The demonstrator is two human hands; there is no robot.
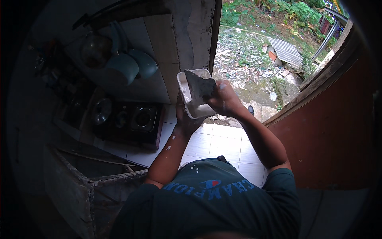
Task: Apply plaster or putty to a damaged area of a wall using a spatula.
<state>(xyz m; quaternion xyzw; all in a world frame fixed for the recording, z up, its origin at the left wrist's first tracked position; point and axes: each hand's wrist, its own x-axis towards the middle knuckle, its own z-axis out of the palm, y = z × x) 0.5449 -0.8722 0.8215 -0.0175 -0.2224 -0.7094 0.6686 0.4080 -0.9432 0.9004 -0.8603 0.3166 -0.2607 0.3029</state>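
My left hand holds a white rectangular plastic tub from below and the left side, its fingers mostly hidden behind it. White paste is smeared along the inside of the tub. In my closed right hand is a putty knife, its broad blade dark grey and angled over the tub's opening. The handle is hidden inside my fist. Whether the blade touches the paste, I cannot tell. White specks dot both my hand and my left forearm.
To the left, a gas stove stands on a white tiled counter, with pans hanging above it. A wall edge with rough plaster borders the open doorway. Outside lies littered ground. A reddish-brown door stands at the right.
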